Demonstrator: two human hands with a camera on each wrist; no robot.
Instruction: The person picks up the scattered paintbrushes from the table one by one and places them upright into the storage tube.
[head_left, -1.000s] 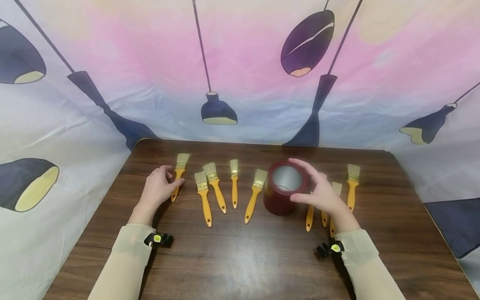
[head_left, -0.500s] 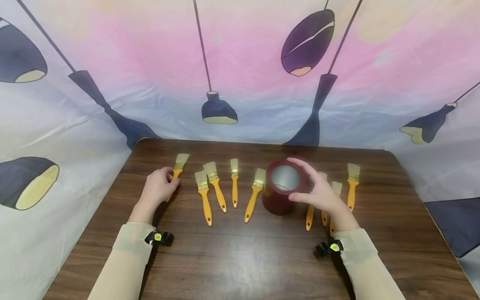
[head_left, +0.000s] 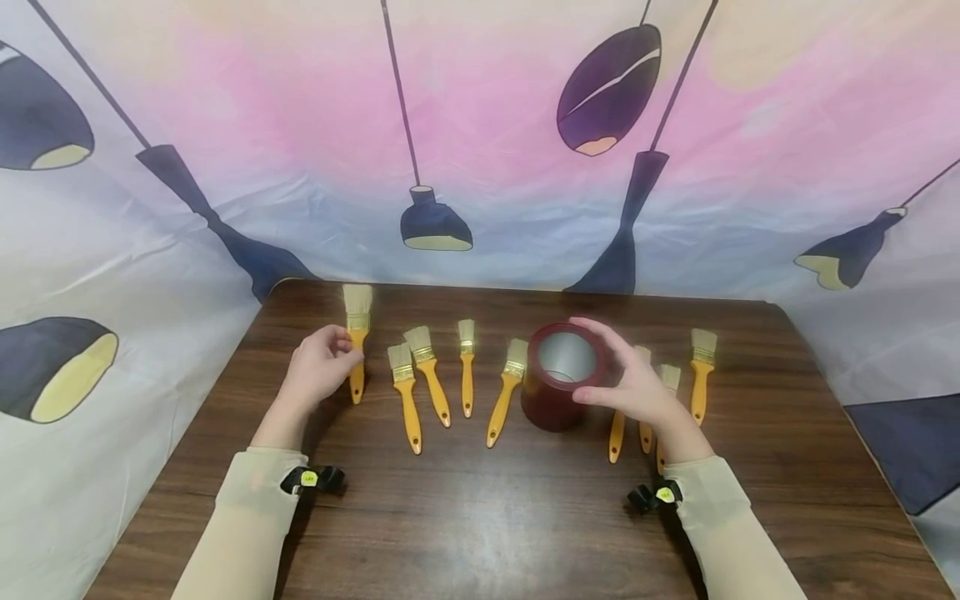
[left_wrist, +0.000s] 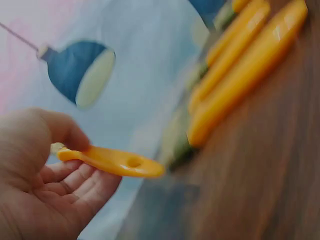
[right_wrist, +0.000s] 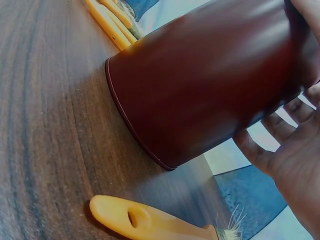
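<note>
My left hand [head_left: 315, 371] pinches a flat paintbrush [head_left: 357, 385] by its yellow handle, bristles pointing away from me. In the left wrist view the handle [left_wrist: 125, 163] lies between thumb and fingers, raised off the table. My right hand [head_left: 639, 385] holds the side of a dark red cylindrical pot [head_left: 551, 404], thumb near and fingers at the far rim. The pot stands upright, its grey inside visible from above. In the right wrist view the pot's wall [right_wrist: 200, 90] fills the middle, its base on the wood, with a brush handle [right_wrist: 150, 220] close by.
Between the left hand and the pot lie several paintbrushes [head_left: 411, 417] on the brown wooden table [head_left: 450, 517]. More brushes, including one at far right [head_left: 701, 387], lie beside and partly under the right hand. A curtain printed with lamps [head_left: 480, 167] hangs behind the table.
My left hand has taken hold of the leftmost paintbrush and raised it, and the brush now points straighter away. My right hand and the pot have barely moved.
</note>
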